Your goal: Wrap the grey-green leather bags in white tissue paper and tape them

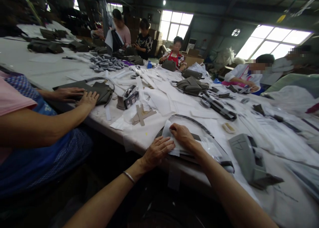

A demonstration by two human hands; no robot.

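Observation:
A dark handbag (196, 137) lies at the table's front edge, partly covered by a white sheet (167, 129) and clear film. Its long dark strap (203, 123) arches behind it and comes down on the right. My left hand (159, 149) rests flat on the near left end of the bag and sheet, fingers stretched out. Just to its right, my right hand (183, 135) has its fingertips curled together at the sheet's upper edge. A silver bangle (129, 177) circles my left wrist.
A grey-green tape dispenser (249, 160) stands to the right. Crossed cardboard strips (143, 115) and another tape dispenser (128, 98) lie left. A co-worker's hands (87, 100) press another dark bag (106, 92). Several people work across the table, amid paper and grey rings (107, 62).

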